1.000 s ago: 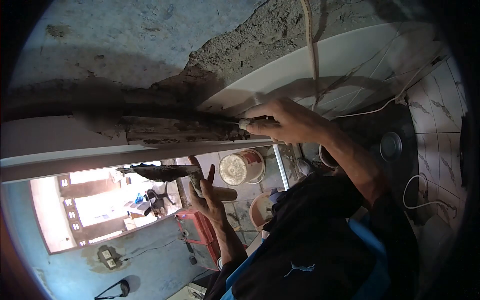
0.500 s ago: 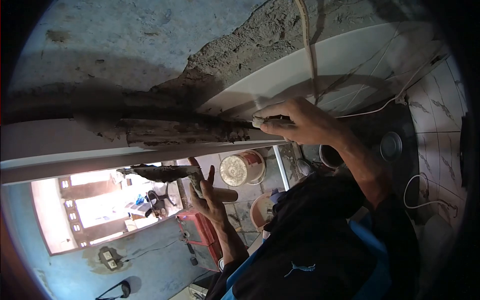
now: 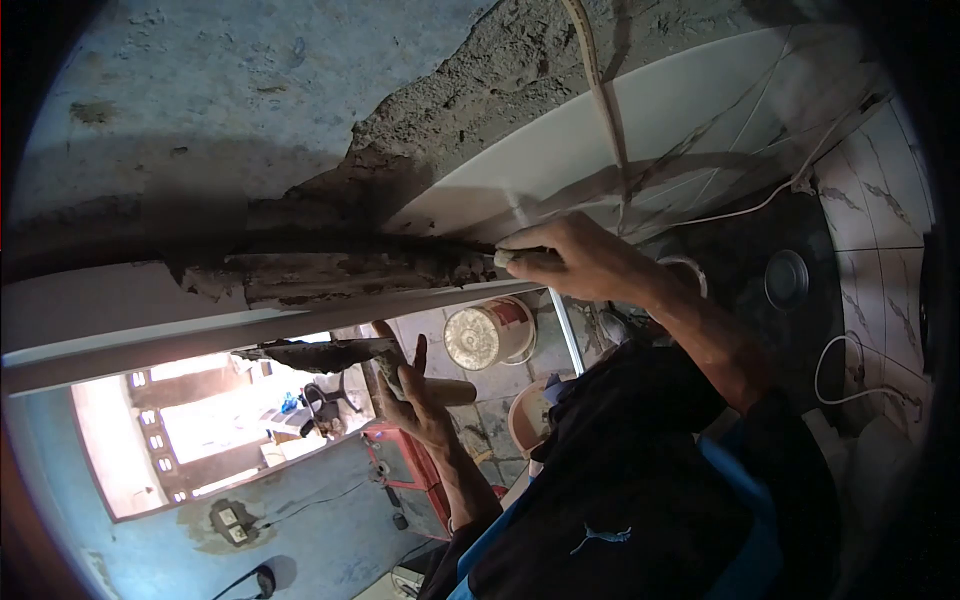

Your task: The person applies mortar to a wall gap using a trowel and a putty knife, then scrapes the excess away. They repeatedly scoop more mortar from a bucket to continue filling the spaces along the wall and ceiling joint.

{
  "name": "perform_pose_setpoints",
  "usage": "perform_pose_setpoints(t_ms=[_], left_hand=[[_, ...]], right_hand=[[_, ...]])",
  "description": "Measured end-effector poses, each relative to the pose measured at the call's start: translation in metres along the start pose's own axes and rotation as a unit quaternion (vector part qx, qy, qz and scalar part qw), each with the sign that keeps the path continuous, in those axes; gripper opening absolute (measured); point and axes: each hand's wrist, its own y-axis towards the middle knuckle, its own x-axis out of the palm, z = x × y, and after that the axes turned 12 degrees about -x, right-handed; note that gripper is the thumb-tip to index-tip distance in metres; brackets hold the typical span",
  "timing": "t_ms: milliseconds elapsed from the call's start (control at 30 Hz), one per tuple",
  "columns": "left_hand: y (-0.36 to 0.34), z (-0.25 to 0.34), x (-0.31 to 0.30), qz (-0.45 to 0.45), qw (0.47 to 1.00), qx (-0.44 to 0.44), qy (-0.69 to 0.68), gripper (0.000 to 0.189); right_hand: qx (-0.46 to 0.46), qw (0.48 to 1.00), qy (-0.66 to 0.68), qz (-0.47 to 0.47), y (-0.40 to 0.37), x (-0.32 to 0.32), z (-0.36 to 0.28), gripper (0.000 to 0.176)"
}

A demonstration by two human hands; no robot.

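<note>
Trowel (image 3: 340, 345) is on the room side of the frame (image 3: 90, 305), well apart from the wall, in the L hand (image 3: 420, 405). Grip there: palm near the neck, fingers part-curled round it, a couple of fingertips sticking out past the blade; closed enough to hold, not a tight fist. Dark mortar (image 3: 325, 358) coats the blade, prob. why it's carried nr the frame, w/ the load in easy reach of the other hand. Blade shows almost edge-on, so can't judge its tilt to the floor.

R hand (image 3: 570, 260) is at the frame's wall-side edge, thumb & fingers pinched on a small tool (image 3: 501, 258). Only a pale end shows clearly; the rest is lost in shadow or behind fingers. Pinch hold prob. for fine control in the narrow strip btwn frame & wall. Can't tell if the tip touches.

Along the frame, just beside the tool, runs a rough dark patch (image 3: 340, 278). Wall side of frame: broken plaster (image 3: 470, 100), pale tile (image 3: 500, 195) & a cable (image 3: 595, 90) hanging over both. Room side of frame: bucket (image 3: 480, 338) & basin (image 3: 527, 418) on the floor, both nr the L hand in view, prob. parked handy.
</note>
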Motion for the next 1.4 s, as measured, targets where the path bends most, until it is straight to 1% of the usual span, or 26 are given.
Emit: perform_pose_setpoints(t_ms=[133,200,233,300,433,500,533,600,633,700,733,800,833,900,933,1000,1033,1100,1133,1200,1233,1300,1333,1367,1400], left_hand=[[-0.001,-0.001,-0.003,-0.014,1.000,-0.004,0.002,0.041],[-0.002,-0.001,-0.003,-0.004,1.000,-0.005,0.014,0.041],[-0.002,-0.002,-0.003,-0.007,1.000,-0.006,0.014,0.041],[0.000,-0.004,-0.001,-0.010,1.000,0.020,-0.008,0.041],[-0.001,-0.004,-0.004,-0.003,1.000,0.002,0.000,0.042],[-0.003,-0.005,-0.004,0.004,1.000,-0.016,0.014,0.045],[-0.003,-0.005,-0.004,0.005,1.000,-0.017,0.017,0.045],[-0.002,-0.003,-0.003,0.008,1.000,-0.011,0.006,0.047],[-0.002,-0.001,0.001,0.003,1.000,-0.012,0.009,0.047],[-0.002,0.004,0.008,0.039,0.999,-0.009,0.006,0.047],[-0.002,0.003,0.006,0.036,0.999,-0.010,0.008,0.047],[-0.004,0.003,-0.003,0.026,0.998,-0.020,0.060,0.048],[-0.004,0.002,-0.003,0.024,0.998,-0.020,0.062,0.048],[-0.004,0.005,0.001,0.039,0.996,-0.025,0.070,0.049],[-0.004,0.003,-0.001,0.040,0.996,-0.026,0.072,0.049],[-0.005,-0.002,-0.008,0.021,0.996,-0.013,0.089,0.050],[-0.005,0.003,-0.003,0.021,0.996,-0.013,0.091,0.050],[-0.003,0.014,0.012,0.037,0.996,-0.010,0.075,0.052],[-0.003,0.011,0.009,0.035,0.996,-0.011,0.077,0.052],[-0.002,0.001,0.001,0.017,0.997,0.004,0.071,0.053],[-0.002,0.003,0.004,0.015,0.997,0.003,0.073,0.053],[-0.002,0.009,0.011,0.038,0.996,-0.013,0.080,0.054],[-0.002,0.007,0.010,0.037,0.996,-0.015,0.081,0.054],[-0.002,0.004,0.006,0.024,0.996,-0.005,0.081,0.054],[-0.001,0.002,0.004,0.012,0.997,0.005,0.080,0.054]], right_hand=[[0.012,1.000,-0.004,-0.005,0.002,0.011,0.003,0.032],[-0.010,0.999,-0.047,-0.021,0.001,0.012,0.004,0.031],[-0.008,0.999,-0.047,-0.019,0.000,0.009,0.004,0.031],[-0.029,0.998,-0.048,-0.037,0.001,0.001,0.002,0.032],[-0.022,0.998,-0.027,-0.058,-0.011,-0.009,0.007,0.034],[-0.025,0.999,-0.024,-0.021,-0.017,-0.009,0.012,0.035],[-0.024,0.999,-0.022,-0.021,-0.015,-0.009,0.013,0.035],[0.064,0.997,-0.005,-0.035,-0.011,-0.008,0.013,0.035],[0.066,0.997,-0.002,-0.031,-0.011,-0.003,0.018,0.035],[-0.003,0.999,-0.031,-0.010,-0.010,0.009,0.030,0.035],[-0.001,1.000,-0.030,-0.008,-0.011,0.009,0.033,0.035],[-0.014,0.999,-0.023,-0.027,-0.012,0.008,0.035,0.036],[-0.013,0.999,-0.021,-0.025,-0.013,0.004,0.032,0.036],[0.071,0.989,0.041,-0.123,-0.017,-0.009,0.023,0.035],[0.071,0.989,0.042,-0.124,-0.022,-0.009,0.025,0.035],[0.038,0.998,0.027,-0.039,-0.034,-0.002,0.032,0.033],[0.038,0.998,0.029,-0.039,-0.037,0.004,0.038,0.033],[0.016,0.997,0.046,0.061,-0.044,0.019,0.048,0.031],[0.018,0.997,0.047,0.063,-0.047,0.026,0.045,0.031],[0.063,0.986,0.094,0.127,-0.050,0.041,0.033,0.027],[0.064,0.985,0.095,0.128,-0.053,0.052,0.032,0.027],[0.050,0.973,0.110,0.197,-0.059,0.084,0.040,0.029],[0.005,0.973,-0.002,0.229,-0.065,0.106,0.050,0.031],[-0.002,0.975,0.020,0.221,-0.065,0.115,0.049,0.041],[0.008,0.975,0.023,0.222,-0.064,0.124,0.047,0.045]])
